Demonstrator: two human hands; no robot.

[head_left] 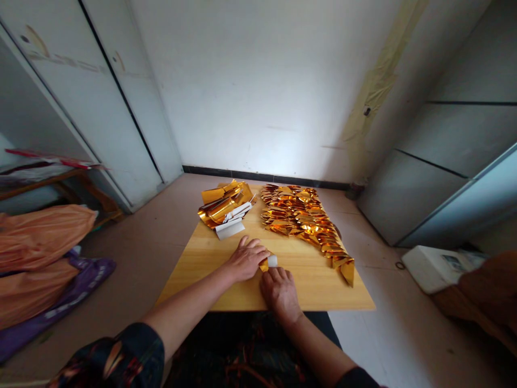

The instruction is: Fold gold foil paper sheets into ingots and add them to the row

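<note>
A small sheet of gold foil paper (264,265), partly folded, lies on the wooden board between my hands, its white side (272,261) showing at the right. My left hand (247,260) reaches over from the left, its fingers closed and pressing on the far edge of the sheet. Closer to me, my right hand (280,291) has its fingers curled down on the near edge. Both thumbs are largely hidden. Beyond my left hand sits a loose stack of gold foil sheets (226,207), some with the white side up.
Rows of folded gold foil pieces (299,210) spread along the right of the wooden board (194,280). A white wall (258,97) stands behind it. Cabinets (81,81) are on the left, a grey fridge-like unit (436,145) on the right. Orange and purple bags (44,237) lie at left.
</note>
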